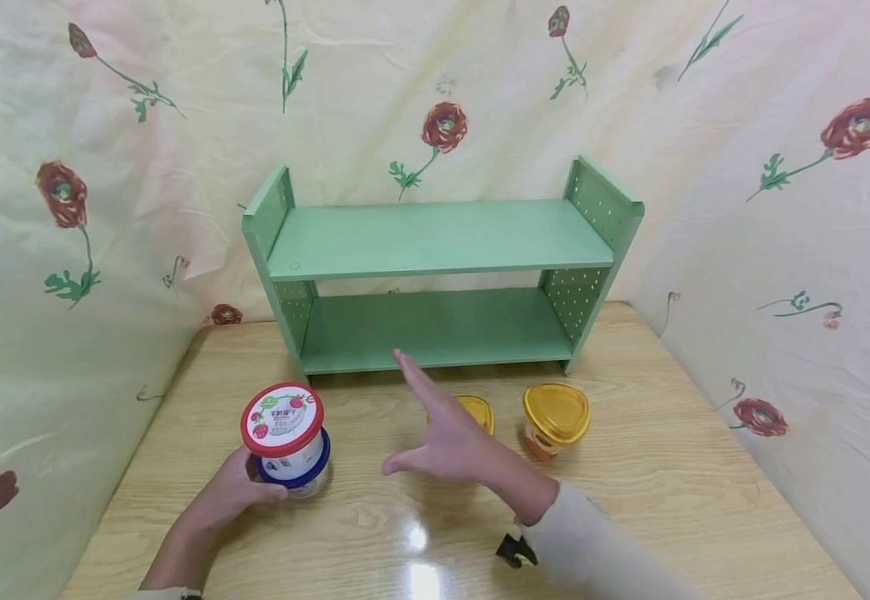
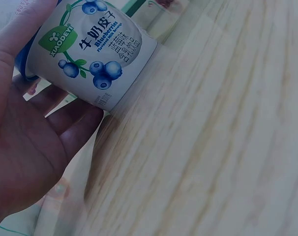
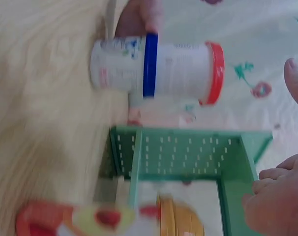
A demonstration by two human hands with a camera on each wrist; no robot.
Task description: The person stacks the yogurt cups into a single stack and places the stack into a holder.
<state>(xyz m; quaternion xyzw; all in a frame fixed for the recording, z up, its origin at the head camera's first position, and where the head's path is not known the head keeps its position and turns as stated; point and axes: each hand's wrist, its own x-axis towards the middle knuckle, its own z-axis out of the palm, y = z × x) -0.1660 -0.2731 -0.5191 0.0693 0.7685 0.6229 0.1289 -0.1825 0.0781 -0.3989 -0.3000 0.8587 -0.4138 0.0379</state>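
On the left of the table, in the head view, a cup with a red lid [image 1: 282,419] stands stacked on a cup with a blue lid [image 1: 310,482]. My left hand [image 1: 236,487] grips the blue-lidded cup, thumb on the near side and fingers around the far left. The left wrist view shows blueberries printed on that white cup [image 2: 97,59]. My right hand [image 1: 446,437] is stretched out over the table, thumb and fingers spread, holding nothing. It partly hides one gold-lidded container [image 1: 477,410]. To its right stands another gold-lidded container [image 1: 557,414].
A green two-tier shelf [image 1: 435,237] stands at the back of the wooden table [image 1: 360,546]. Flower-printed cloth [image 1: 360,100] hangs behind and on both sides. A small black object [image 1: 513,550] lies beside the right sleeve [image 1: 592,542].
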